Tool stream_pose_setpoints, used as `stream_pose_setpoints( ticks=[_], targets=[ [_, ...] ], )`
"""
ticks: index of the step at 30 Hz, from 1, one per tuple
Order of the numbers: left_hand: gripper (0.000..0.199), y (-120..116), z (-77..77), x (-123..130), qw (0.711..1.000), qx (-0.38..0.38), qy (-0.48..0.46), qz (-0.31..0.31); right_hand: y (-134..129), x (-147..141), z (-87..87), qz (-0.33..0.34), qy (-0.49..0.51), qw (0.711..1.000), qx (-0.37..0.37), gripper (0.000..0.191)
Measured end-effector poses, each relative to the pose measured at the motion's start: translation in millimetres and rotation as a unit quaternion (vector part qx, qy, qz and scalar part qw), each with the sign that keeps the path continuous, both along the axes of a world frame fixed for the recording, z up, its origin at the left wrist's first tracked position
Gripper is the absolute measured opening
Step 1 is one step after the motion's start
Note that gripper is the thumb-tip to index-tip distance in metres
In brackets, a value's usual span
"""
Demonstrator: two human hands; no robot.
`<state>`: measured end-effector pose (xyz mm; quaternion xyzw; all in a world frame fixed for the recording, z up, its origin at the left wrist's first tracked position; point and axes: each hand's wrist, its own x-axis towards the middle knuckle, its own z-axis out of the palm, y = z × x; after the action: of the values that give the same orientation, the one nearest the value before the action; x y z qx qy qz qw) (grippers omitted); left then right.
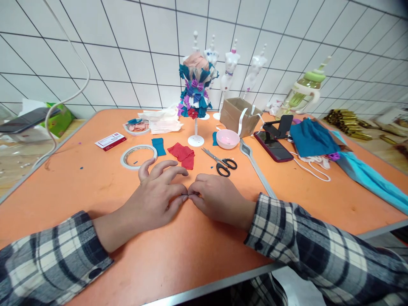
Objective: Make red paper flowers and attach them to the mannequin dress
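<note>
Over the orange table [204, 255] my left hand [156, 197] pinches thumb and a finger together, the other fingers spread. Its fingertips meet those of my right hand [216, 195], which is closed in a pinch. Whatever lies between the fingertips is too small to make out. Just beyond my hands are red paper pieces [183, 155], a teal paper piece [158, 146] and a roll of white tape [123, 159]. Scissors [219, 162] with black handles lie slightly open beyond my right hand. A small mannequin [195, 95] dressed in ruffled teal, purple and pink paper stands behind them.
A pink bowl [228, 139], a cardboard box [239, 114] and a phone [274, 146] sit at the back right. Teal cloth [315, 138] lies farther right. Bare white mannequins [228, 70] stand by the tiled wall. A red-and-white box [110, 141] lies at left.
</note>
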<state>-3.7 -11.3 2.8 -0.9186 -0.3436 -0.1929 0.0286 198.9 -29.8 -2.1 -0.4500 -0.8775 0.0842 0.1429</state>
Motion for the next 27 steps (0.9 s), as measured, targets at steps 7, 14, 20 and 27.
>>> stream_pose_setpoints(
  ticks=[7, 14, 20, 27],
  targets=[
    [0.022, 1.5, -1.9, -1.1, 0.999, -0.007, -0.002, -0.045, 3.4, 1.2, -0.9, -0.017, 0.07, 0.995, -0.068, 0.015],
    [0.022, 0.0, -1.6, 0.4, 0.999, 0.0, 0.002, -0.052, 2.4, 0.5, -1.3, -0.013, 0.063, 0.996, -0.057, 0.015],
    [0.018, 3.2, -1.2, -2.9, 0.998, -0.019, -0.016, -0.063, 3.3, 1.3, -7.2, 0.002, 0.096, 0.995, -0.04, 0.012],
    [0.016, 16.1, 3.0, -16.7, 0.984, -0.102, -0.148, -0.02, 29.7, 42.9, 5.1, -0.026, 0.22, 0.972, 0.076, 0.015]
  ],
)
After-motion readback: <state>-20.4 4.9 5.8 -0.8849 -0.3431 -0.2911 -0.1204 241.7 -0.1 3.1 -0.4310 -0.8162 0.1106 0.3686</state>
